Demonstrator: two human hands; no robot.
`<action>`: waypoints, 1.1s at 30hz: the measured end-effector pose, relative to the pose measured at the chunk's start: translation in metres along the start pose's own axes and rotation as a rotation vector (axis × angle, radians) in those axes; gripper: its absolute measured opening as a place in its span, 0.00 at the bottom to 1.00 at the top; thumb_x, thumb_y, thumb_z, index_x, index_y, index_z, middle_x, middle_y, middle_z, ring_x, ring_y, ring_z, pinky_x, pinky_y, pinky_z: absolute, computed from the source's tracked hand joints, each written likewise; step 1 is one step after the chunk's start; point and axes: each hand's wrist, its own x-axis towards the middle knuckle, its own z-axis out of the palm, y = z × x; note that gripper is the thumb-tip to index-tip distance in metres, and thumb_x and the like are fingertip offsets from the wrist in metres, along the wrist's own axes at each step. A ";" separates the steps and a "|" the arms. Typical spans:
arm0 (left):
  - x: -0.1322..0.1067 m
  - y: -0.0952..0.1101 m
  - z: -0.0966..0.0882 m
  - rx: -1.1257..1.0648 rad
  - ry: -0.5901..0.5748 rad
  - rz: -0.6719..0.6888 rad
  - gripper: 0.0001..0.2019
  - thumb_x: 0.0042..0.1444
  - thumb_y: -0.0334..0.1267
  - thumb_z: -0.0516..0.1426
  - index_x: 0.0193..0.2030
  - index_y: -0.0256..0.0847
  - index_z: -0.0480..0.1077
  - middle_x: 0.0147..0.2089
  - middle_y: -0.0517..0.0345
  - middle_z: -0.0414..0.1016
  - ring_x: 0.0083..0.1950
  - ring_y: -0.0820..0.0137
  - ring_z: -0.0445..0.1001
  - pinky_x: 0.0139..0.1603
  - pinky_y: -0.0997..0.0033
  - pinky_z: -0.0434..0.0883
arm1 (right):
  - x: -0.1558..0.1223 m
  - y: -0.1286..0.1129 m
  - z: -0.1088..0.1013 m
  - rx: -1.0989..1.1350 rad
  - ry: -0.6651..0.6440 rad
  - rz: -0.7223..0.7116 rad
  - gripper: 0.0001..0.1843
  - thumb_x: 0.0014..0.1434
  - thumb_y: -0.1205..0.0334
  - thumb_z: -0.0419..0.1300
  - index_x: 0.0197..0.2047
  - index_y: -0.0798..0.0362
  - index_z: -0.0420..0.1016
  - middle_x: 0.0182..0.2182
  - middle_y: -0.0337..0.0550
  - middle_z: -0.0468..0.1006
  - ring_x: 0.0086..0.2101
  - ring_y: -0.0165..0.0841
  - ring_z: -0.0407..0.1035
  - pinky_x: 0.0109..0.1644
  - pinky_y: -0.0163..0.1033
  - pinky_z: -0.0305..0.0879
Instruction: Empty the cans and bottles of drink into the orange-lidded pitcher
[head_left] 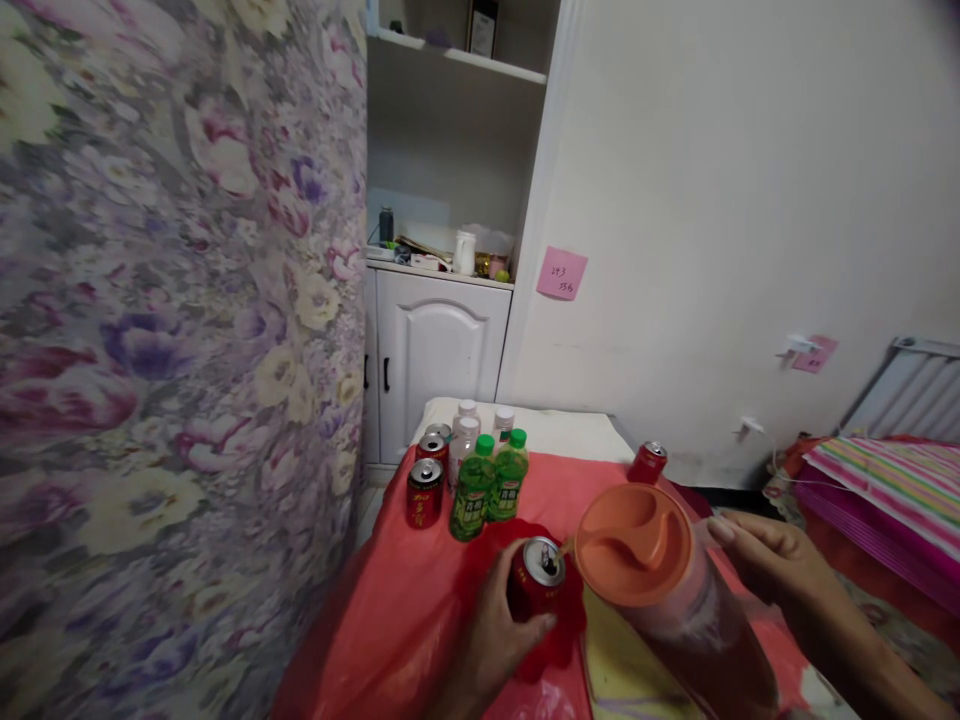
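Observation:
My left hand (491,640) is wrapped round a red drink can (537,585) standing on a red plate at the near end of the table. My right hand (772,565) rests against the side of a tall clear pitcher with an orange lid (634,545), fingers curled on its far side. The pitcher stands just right of the can and leans toward me.
On the red tablecloth (405,610) stand two more red cans (425,492), two green bottles (474,495), white-capped bottles (466,430) and a lone red can (648,462). Floral curtain (165,350) at left, white cupboard (435,350) behind, striped bedding (892,480) at right.

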 end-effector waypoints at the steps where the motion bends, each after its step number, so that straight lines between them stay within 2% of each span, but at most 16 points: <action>1: 0.000 0.000 0.000 0.002 0.003 -0.001 0.38 0.35 0.23 0.64 0.58 0.43 0.69 0.61 0.47 0.77 0.65 0.49 0.71 0.70 0.48 0.63 | 0.001 0.000 0.000 -0.003 0.002 -0.014 0.35 0.51 0.27 0.59 0.23 0.47 0.48 0.22 0.31 0.43 0.25 0.28 0.38 0.26 0.36 0.38; 4: 0.000 0.002 0.001 0.004 0.011 -0.007 0.38 0.35 0.23 0.64 0.58 0.42 0.69 0.61 0.46 0.77 0.65 0.48 0.71 0.70 0.48 0.63 | 0.002 0.001 -0.001 -0.015 0.002 -0.051 0.35 0.52 0.28 0.59 0.22 0.47 0.47 0.21 0.31 0.44 0.24 0.28 0.39 0.27 0.37 0.37; 9: 0.001 -0.001 0.001 0.005 -0.009 -0.005 0.38 0.35 0.22 0.64 0.58 0.43 0.69 0.61 0.47 0.77 0.65 0.49 0.71 0.70 0.48 0.63 | 0.001 0.002 -0.002 -0.033 0.004 0.016 0.35 0.50 0.25 0.59 0.23 0.47 0.48 0.23 0.31 0.43 0.25 0.28 0.38 0.25 0.35 0.40; 14: 0.001 -0.004 0.000 -0.006 -0.019 0.000 0.38 0.36 0.22 0.64 0.59 0.44 0.69 0.62 0.48 0.77 0.65 0.49 0.71 0.70 0.49 0.63 | 0.001 0.003 -0.001 0.012 -0.014 0.035 0.34 0.51 0.29 0.61 0.23 0.47 0.47 0.23 0.30 0.42 0.25 0.28 0.37 0.24 0.35 0.39; 20: 0.000 -0.003 0.000 0.017 -0.008 -0.006 0.38 0.35 0.23 0.64 0.60 0.40 0.68 0.62 0.45 0.76 0.65 0.49 0.71 0.70 0.49 0.63 | 0.002 0.005 -0.001 0.032 -0.008 -0.002 0.33 0.52 0.31 0.61 0.23 0.47 0.47 0.23 0.31 0.42 0.26 0.28 0.37 0.26 0.36 0.37; 25: -0.001 -0.001 0.000 -0.002 -0.015 -0.004 0.38 0.36 0.24 0.64 0.59 0.42 0.68 0.62 0.47 0.77 0.65 0.50 0.71 0.70 0.51 0.63 | 0.001 0.005 -0.001 0.031 -0.001 0.020 0.33 0.52 0.31 0.62 0.24 0.47 0.48 0.25 0.31 0.41 0.27 0.29 0.36 0.26 0.35 0.37; 33: 0.001 -0.004 0.001 0.014 -0.013 0.000 0.38 0.36 0.24 0.63 0.60 0.40 0.68 0.62 0.45 0.76 0.66 0.49 0.70 0.71 0.48 0.62 | 0.005 0.006 -0.003 -0.005 -0.009 -0.026 0.32 0.53 0.33 0.61 0.22 0.47 0.48 0.23 0.31 0.43 0.25 0.28 0.39 0.25 0.36 0.38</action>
